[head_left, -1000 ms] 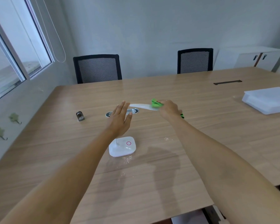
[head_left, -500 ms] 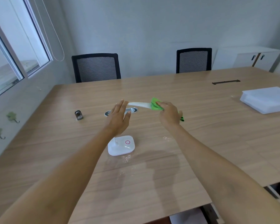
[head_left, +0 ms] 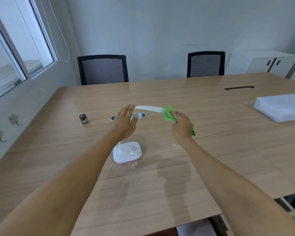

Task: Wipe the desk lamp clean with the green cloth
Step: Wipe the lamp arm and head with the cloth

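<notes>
Table: cloth wraps lamp.

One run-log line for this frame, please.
right hand: green cloth on white desk lamp head | left hand: open, beside lamp | wiping underway

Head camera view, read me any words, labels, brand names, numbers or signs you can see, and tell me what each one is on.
No readable words or numbers anywhere.
White desk lamp base: a small red ring symbol, no lettering.
Bright green cloth in the right hand: dark marks, too blurred to read.
White flat box on the wooden table: no label visible.
</notes>
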